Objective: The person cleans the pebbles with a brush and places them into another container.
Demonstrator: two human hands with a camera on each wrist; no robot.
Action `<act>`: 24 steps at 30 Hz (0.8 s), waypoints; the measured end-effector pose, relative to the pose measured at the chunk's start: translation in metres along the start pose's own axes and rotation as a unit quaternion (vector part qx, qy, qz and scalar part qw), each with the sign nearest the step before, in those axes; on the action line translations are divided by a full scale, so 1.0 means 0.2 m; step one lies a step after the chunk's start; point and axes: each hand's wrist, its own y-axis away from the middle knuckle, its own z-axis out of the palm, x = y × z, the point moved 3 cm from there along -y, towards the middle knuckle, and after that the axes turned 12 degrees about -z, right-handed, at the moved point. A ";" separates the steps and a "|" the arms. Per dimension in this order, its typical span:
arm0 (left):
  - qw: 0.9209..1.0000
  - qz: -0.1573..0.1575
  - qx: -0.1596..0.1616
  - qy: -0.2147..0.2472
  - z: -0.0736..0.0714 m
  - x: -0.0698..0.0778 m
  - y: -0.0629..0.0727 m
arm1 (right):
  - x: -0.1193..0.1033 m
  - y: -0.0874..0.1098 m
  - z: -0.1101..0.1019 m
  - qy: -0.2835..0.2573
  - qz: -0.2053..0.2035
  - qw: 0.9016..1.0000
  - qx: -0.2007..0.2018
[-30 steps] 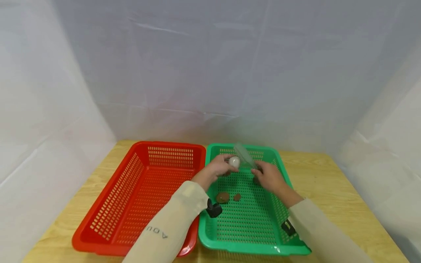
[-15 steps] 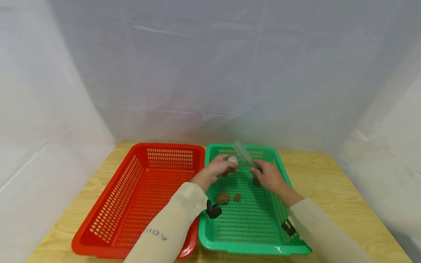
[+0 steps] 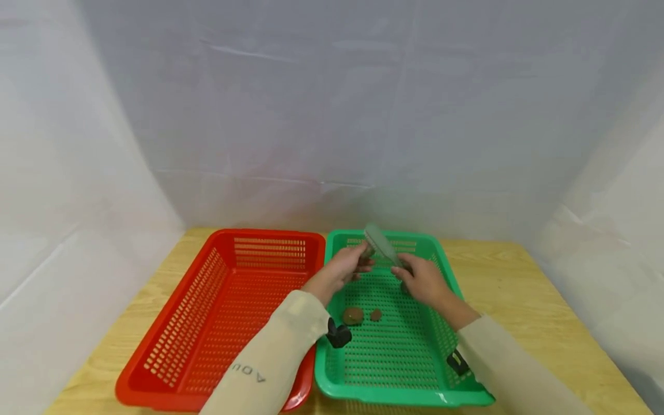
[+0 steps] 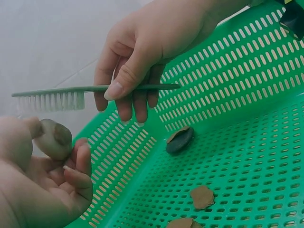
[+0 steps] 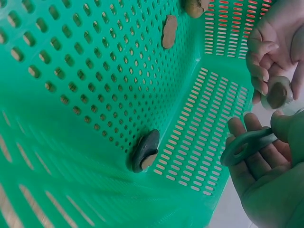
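Note:
My left hand (image 3: 346, 268) pinches a smooth, pale rounded stone (image 4: 51, 141) over the back of the green basket (image 3: 404, 396). A brown, mud-like patch shows on the stone. My right hand (image 3: 422, 279) grips a green brush (image 4: 51, 91) by its handle, thumb on top. The brush's pale bristles (image 4: 71, 101) point down, close above the stone. In the left wrist view, a dark stone (image 4: 182, 142) with a brown patch lies in the basket. On the basket floor are a flat brown piece (image 3: 376, 315) and a larger brown-topped lump (image 3: 353, 316).
A red slotted basket (image 3: 129, 380) stands against the green one's left side. Both rest on a wooden table (image 3: 510, 288). White sheeting (image 3: 332, 115) encloses the back and sides.
My left hand has turned the stone, so its white face no longer shows toward the head camera. The brush head has shifted slightly left, over the stone. The pieces in the basket stay put.

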 end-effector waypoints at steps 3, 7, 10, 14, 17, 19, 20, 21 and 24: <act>1.000 0.001 0.000 -0.001 0.01 0.00 0.00 | 0.00 0.01 -0.01 -0.004 0.000 1.000 0.000; 1.000 0.000 -0.004 0.009 0.01 0.01 0.00 | 0.00 0.01 -0.01 -0.019 0.001 1.000 -0.006; 1.000 -0.001 -0.011 0.014 0.01 0.01 0.01 | -0.01 0.01 -0.01 -0.024 -0.006 1.000 -0.009; 1.000 -0.003 -0.018 0.010 0.01 0.01 0.01 | -0.01 0.01 0.00 -0.023 -0.010 1.000 -0.010; 1.000 -0.004 -0.018 0.009 0.01 0.01 0.01 | 0.00 0.01 0.00 -0.021 -0.013 1.000 -0.011; 1.000 -0.006 -0.018 0.009 0.01 0.01 0.00 | 0.00 0.01 0.01 -0.023 -0.014 1.000 -0.015; 1.000 -0.005 -0.018 0.008 0.01 0.01 0.00 | 0.01 0.01 0.01 -0.025 -0.016 0.999 -0.017; 1.000 -0.004 -0.017 0.007 0.01 0.01 0.00 | 0.01 0.01 0.01 -0.025 -0.019 0.999 -0.020; 1.000 -0.003 -0.017 0.004 0.02 0.01 -0.01 | 0.02 0.01 0.01 -0.025 -0.023 0.999 -0.026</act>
